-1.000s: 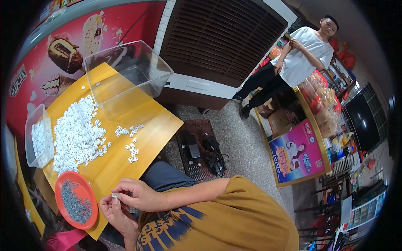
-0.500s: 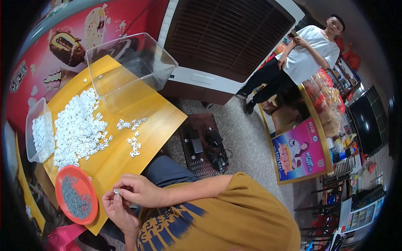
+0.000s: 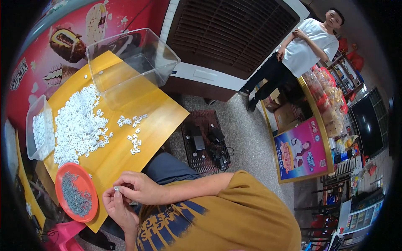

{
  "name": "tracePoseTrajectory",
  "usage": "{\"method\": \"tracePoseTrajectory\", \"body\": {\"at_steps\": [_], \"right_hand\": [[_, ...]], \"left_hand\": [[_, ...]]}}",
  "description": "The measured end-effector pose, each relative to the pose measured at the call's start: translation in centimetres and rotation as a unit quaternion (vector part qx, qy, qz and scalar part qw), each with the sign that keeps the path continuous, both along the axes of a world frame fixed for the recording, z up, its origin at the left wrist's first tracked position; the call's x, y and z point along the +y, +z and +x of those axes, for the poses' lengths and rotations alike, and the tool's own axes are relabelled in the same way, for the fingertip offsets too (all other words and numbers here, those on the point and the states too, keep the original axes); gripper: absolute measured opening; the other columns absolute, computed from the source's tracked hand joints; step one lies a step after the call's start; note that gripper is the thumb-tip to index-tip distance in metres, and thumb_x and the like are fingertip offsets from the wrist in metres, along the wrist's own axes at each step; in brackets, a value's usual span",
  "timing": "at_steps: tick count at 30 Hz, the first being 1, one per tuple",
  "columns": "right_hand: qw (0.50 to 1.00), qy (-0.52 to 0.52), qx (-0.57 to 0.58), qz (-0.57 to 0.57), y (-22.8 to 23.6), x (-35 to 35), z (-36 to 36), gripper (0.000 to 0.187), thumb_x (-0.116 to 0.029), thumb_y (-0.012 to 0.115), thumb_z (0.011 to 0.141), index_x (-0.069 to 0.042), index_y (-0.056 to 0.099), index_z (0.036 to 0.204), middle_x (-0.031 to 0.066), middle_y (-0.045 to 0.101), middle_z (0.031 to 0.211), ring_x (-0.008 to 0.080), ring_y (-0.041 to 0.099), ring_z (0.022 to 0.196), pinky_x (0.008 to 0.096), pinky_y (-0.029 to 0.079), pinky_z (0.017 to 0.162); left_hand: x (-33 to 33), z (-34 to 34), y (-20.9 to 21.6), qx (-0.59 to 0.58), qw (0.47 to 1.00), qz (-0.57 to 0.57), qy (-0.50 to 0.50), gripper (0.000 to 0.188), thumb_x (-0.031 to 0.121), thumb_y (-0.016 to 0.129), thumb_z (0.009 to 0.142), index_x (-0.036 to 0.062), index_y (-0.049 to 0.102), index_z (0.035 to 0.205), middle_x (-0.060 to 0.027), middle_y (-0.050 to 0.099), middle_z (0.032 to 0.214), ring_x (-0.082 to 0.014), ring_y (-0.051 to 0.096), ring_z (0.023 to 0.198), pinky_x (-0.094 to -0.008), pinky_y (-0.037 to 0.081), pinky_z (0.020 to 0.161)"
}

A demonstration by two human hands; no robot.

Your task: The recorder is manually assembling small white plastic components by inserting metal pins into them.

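My two hands meet just off the near edge of the yellow table point(image 3: 159, 121). A small white piece point(image 3: 117, 190) is pinched between the fingertips of both. My right hand point(image 3: 140, 188) comes in from the right, and my left hand point(image 3: 119, 209) lies below it, fingers curled up to the piece. Beside my left hand stands a red plate point(image 3: 63, 184) holding small grey metal parts. A big heap of white pieces point(image 3: 79, 125) covers the table's left half, and a smaller scatter of white pieces point(image 3: 134, 131) lies nearer the middle.
A clear plastic bin point(image 3: 134, 62) stands at the table's far end, and a small clear tub point(image 3: 39, 131) of white pieces at the left edge. A large air cooler point(image 3: 234, 37) is behind. A mat with cables point(image 3: 205, 142) lies on the floor. A person in a white shirt point(image 3: 305, 46) stands at the far right.
The view has shifted slightly. My hands stay together at the table edge, working the small white piece between the fingertips.
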State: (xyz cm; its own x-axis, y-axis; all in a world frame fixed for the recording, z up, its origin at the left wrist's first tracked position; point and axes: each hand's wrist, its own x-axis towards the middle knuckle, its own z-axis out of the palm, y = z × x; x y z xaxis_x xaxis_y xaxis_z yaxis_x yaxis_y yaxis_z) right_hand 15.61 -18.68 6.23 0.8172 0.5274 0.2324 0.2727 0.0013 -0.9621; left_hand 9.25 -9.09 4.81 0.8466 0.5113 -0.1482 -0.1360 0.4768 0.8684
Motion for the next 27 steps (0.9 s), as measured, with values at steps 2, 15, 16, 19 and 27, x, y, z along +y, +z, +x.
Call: {"method": "tracePoseTrajectory", "body": {"at_steps": [2,15,16,19,27], "right_hand": [[1.0,0.0,0.025,0.002,0.4,-0.1,0.0,0.011,-0.007,0.052,0.078,0.001,0.054,0.086,0.0114,0.052,0.08,0.0225,0.055,0.072,0.0297,0.044,0.063],[1.0,0.006,0.019,0.005,0.5,-0.5,-1.0,0.012,-0.006,0.051,0.08,0.001,0.055,0.089,0.0103,0.052,0.081,0.0186,0.054,0.072,0.0274,0.044,0.064],[1.0,0.008,0.018,0.005,0.5,-0.4,-1.1,0.012,-0.006,0.051,0.08,0.001,0.055,0.089,0.0103,0.052,0.081,0.0186,0.054,0.072,0.0274,0.044,0.064],[0.999,0.018,0.028,0.002,0.5,-0.1,-1.4,0.012,-0.006,0.051,0.08,0.001,0.055,0.089,0.0103,0.053,0.081,0.0183,0.054,0.072,0.0273,0.044,0.064],[0.994,0.038,0.096,0.031,0.8,0.1,-1.8,0.014,-0.005,0.05,0.081,0.002,0.054,0.092,0.0078,0.053,0.079,0.0124,0.053,0.067,0.0248,0.044,0.059]], "left_hand": [[0.0,0.1,0.2,-0.007,1.0,0.008,-0.009,0.012,0.012,0.05,0.086,0.0029,0.044,0.091,-0.0001,0.048,0.074,-0.0036,0.042,0.06,-0.0155,0.032,0.051],[-0.2,-0.5,0.1,-0.036,0.999,-0.008,-0.023,0.008,0.01,0.049,0.085,0.0031,0.045,0.089,0.0,0.047,0.069,-0.0038,0.042,0.055,-0.0151,0.033,0.049],[-0.1,-0.7,0.1,-0.036,0.999,-0.008,-0.02,0.008,0.01,0.049,0.085,0.0031,0.045,0.089,0.0,0.047,0.069,-0.0038,0.042,0.055,-0.0151,0.033,0.049],[0.1,-1.3,-0.2,-0.028,1.0,0.002,-0.011,0.008,0.01,0.049,0.085,0.0032,0.046,0.089,-0.0003,0.049,0.07,-0.0037,0.042,0.055,-0.015,0.033,0.049],[0.3,-1.9,-0.1,-0.031,0.999,-0.022,-0.008,0.012,0.006,0.051,0.082,0.0015,0.047,0.093,-0.0026,0.05,0.073,-0.0063,0.044,0.057,-0.0171,0.036,0.051]]}}
